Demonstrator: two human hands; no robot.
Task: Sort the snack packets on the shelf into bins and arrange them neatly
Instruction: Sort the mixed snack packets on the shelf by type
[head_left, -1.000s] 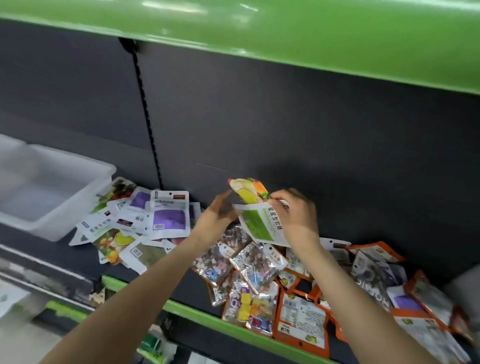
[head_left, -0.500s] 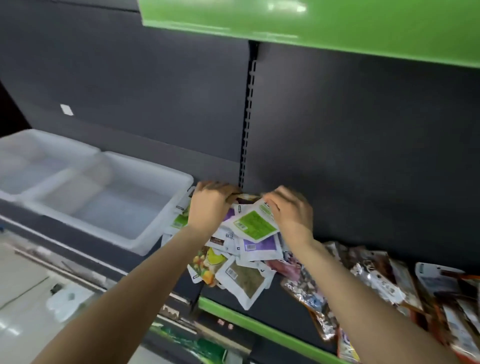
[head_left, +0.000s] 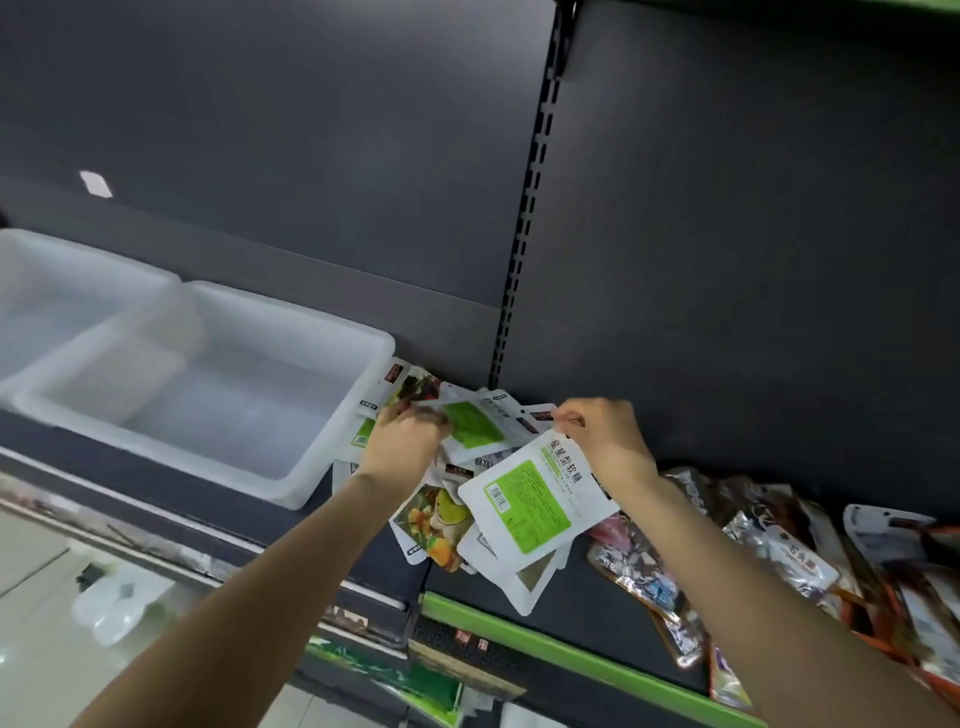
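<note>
Right hand (head_left: 605, 444) lifted green packet (head_left: 535, 501), fingers pinching corner; left hand (head_left: 402, 441) blurred, seemingly gripping pile packet (head_left: 470, 428).

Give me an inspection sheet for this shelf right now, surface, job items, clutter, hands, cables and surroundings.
Surface: dark shelf with green front edge.
Job's things: white snack packets pile beside the near clear bin; second clear bin further left; both look empty. Foil and orange packets spread right.
Clutter: nothing seen.
Hands: right hand pinches a green-label packet; left hand grips another green packet.
Cables: nothing seen.
Surroundings: dark back panel, slotted upright.
</note>
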